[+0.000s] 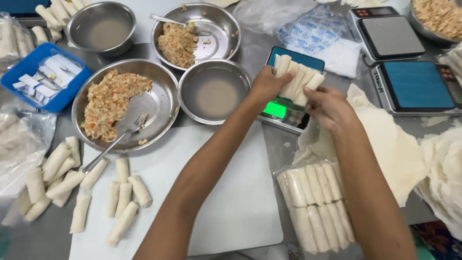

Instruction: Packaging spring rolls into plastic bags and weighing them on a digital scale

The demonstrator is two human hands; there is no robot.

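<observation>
Over the small digital scale [284, 111] with a lit green display, both hands closed around a row of about five uncooked spring rolls [298, 79], left hand [266, 85] gripping the left end, right hand [328, 106] the right end. Rolls rested on the scale's blue platform, touching it.

Counted nearby: four round steel bowls, two with chopped filling and a fork each, namely the large bowl [159, 103] and the far bowl [221, 29], and two with cloudy liquid [213, 96] [102, 31]. Two more scales [391, 36] [417, 86] stood at the right. One clear bag of packed rolls [315, 204] lay just below the right forearm. Five loose rolls [126, 197] lay on the white cutting board [231, 207], further ones heaped off its left edge. One blue tray [48, 74] of small packets sat far left. Stacked wrapper sheets [399, 154] filled the right side.
</observation>
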